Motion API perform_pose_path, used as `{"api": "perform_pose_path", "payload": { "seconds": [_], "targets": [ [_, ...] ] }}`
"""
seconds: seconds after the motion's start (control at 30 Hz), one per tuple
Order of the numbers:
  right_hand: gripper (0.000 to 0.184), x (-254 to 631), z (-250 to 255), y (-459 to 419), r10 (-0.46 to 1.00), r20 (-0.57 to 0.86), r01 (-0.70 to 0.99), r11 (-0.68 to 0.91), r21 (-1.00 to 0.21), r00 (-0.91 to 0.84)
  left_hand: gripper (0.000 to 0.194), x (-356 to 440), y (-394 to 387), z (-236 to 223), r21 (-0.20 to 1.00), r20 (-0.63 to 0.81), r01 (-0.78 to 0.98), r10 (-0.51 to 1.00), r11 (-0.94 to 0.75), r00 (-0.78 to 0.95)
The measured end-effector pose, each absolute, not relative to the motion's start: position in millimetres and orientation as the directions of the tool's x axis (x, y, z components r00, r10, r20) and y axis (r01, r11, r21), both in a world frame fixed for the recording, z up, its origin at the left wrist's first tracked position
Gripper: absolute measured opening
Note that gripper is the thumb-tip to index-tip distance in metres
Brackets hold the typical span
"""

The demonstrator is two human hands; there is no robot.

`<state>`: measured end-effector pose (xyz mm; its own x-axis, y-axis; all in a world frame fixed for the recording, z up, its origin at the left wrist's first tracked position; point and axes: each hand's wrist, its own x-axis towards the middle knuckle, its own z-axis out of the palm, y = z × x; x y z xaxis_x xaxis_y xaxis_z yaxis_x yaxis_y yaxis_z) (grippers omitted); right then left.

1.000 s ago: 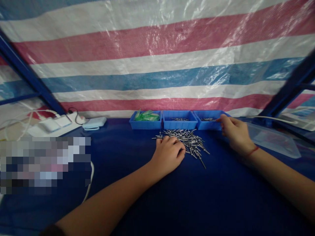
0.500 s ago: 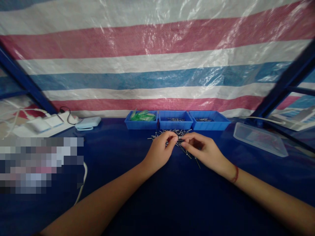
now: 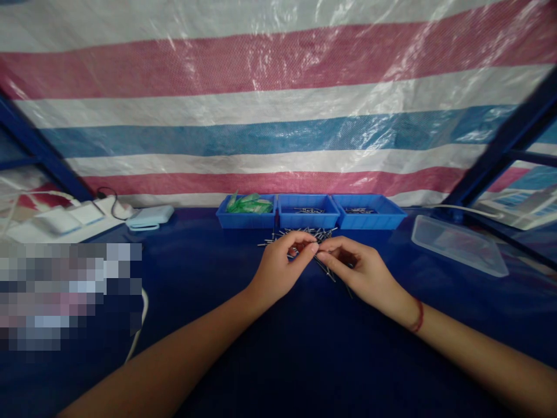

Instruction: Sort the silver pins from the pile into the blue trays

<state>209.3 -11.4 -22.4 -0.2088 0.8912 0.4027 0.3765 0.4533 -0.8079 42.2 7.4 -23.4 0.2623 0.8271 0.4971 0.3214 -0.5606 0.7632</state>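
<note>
My left hand (image 3: 278, 264) is closed, thumb and forefinger pinched together over a loose pile of thin metal pins (image 3: 327, 273) that look like blind rivets. Opposite it, my right hand (image 3: 363, 267) also pinches, its fingertips meeting those of the left. Whatever small thing is between the fingertips is mostly hidden. The pile lies on the dark blue table (image 3: 278, 360), partly covered by both hands. Behind it, a middle blue bin (image 3: 308, 220) and a right blue bin (image 3: 372, 222) hold more such pins.
A left blue bin (image 3: 246, 222) contains green plastic bags (image 3: 250, 204). At the right lies a clear plastic lid (image 3: 459, 247). Over on the left are a light blue case (image 3: 150, 216), a white power strip (image 3: 65, 223) and a white cable (image 3: 141, 319). A striped sheet (image 3: 278, 104) hangs behind.
The hands have come closer, so the fingertips now meet where a small gap with a silvery bit showed before. The view has shifted slightly.
</note>
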Motion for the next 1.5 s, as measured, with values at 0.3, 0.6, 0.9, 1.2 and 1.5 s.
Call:
{"api": "perform_pose_path", "payload": {
  "seconds": [0.3,0.6,0.9,1.2,1.5],
  "targets": [
    [0.019,209,-19,-13,0.873,0.426,0.441,0.488,-0.753,-0.238,0.014,42,5,-20,0.769,0.489,0.31,0.826,-0.559,0.279],
    [0.014,210,-18,-11,0.826,0.485,0.457,0.563,-0.688,-0.287,0.014,42,5,-21,0.76,0.51,0.301,0.815,-0.576,0.273],
    [0.014,211,-19,-10,0.835,0.529,0.482,0.53,-0.698,-0.152,0.014,43,5,-21,0.764,0.51,0.314,0.826,-0.563,0.239],
    [0.01,216,-12,-14,0.682,0.697,0.584,0.665,-0.466,-0.22,0.013,43,7,-23,0.781,0.468,0.311,0.837,-0.542,0.285],
    [0.017,234,7,-6,0.585,0.737,0.694,0.684,-0.225,-0.338,0.019,45,7,-25,0.761,0.471,0.317,0.818,-0.566,0.329]
  ]
}}
